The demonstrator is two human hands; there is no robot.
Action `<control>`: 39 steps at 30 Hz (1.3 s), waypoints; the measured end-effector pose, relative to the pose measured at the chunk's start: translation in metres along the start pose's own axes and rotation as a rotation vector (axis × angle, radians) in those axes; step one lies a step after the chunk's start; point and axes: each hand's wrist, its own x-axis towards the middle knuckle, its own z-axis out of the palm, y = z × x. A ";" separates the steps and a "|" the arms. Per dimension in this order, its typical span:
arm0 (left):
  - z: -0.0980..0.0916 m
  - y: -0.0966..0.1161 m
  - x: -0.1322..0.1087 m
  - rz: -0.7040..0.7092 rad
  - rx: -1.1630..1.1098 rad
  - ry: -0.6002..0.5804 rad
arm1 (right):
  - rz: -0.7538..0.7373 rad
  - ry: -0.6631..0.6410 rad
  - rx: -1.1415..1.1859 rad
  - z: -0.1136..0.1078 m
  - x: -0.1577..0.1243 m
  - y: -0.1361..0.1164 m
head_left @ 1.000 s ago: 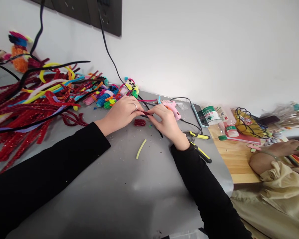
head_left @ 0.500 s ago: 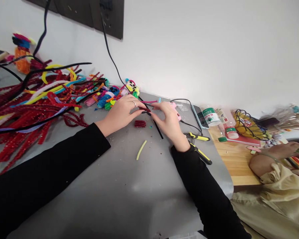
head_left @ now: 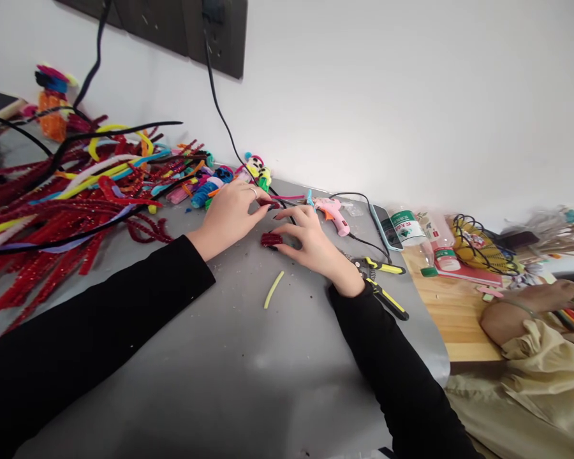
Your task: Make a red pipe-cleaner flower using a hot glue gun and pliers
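My left hand point(head_left: 229, 215), a ring on one finger, rests on the grey table point(head_left: 229, 370) with its fingertips pinched on a small dark red pipe-cleaner piece point(head_left: 273, 205). Beside it, my right hand point(head_left: 310, 245) lies low on the table. Its thumb and fingers are closed round a short dark red coil point(head_left: 270, 240). A thin black stick runs under the right hand and is mostly hidden. Both sleeves are black.
A big heap of red, yellow and black pipe cleaners point(head_left: 71, 191) fills the left. A yellow-green offcut point(head_left: 272, 289), pink glue gun point(head_left: 333, 211), yellow-black pliers point(head_left: 386, 294), phone point(head_left: 386, 224) and bottles point(head_left: 406, 227) lie nearby. Another person's arm point(head_left: 521, 312) rests at the right.
My hands were joined above the table on the dark red piece and black stick. The right hand has let go and dropped to the red coil; the left keeps the piece.
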 end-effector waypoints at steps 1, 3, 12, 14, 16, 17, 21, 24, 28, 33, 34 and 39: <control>-0.001 0.001 0.000 -0.017 0.008 -0.012 | 0.005 -0.001 0.004 0.001 0.000 0.000; -0.002 0.004 0.001 -0.062 0.032 -0.049 | 0.020 0.022 0.033 -0.001 0.000 0.002; 0.000 0.001 0.002 -0.067 0.058 -0.169 | 0.123 0.171 0.284 -0.006 0.002 0.001; 0.003 -0.003 0.002 -0.046 0.063 -0.222 | 0.131 0.170 0.278 -0.005 0.002 0.000; 0.005 -0.006 0.001 -0.027 0.068 -0.274 | 0.147 0.172 0.256 -0.005 0.002 0.001; 0.005 -0.007 0.001 -0.015 0.065 -0.288 | 0.155 0.180 0.242 -0.005 0.002 0.002; 0.007 -0.005 0.001 0.069 -0.031 -0.270 | 0.159 0.238 0.187 -0.005 0.002 0.008; 0.006 -0.002 0.001 0.094 -0.119 -0.236 | 0.148 0.272 0.173 -0.004 0.002 0.010; 0.003 0.003 0.000 0.063 -0.168 -0.178 | 0.122 0.294 0.215 -0.004 0.002 0.009; -0.003 0.011 0.003 -0.096 -0.393 -0.193 | 0.153 0.295 0.254 -0.005 0.002 0.005; -0.005 0.013 0.003 -0.139 -0.442 -0.206 | 0.156 0.291 0.258 -0.006 0.003 0.004; -0.007 0.017 0.005 -0.303 -0.577 -0.172 | 0.153 0.278 0.244 -0.004 0.003 0.006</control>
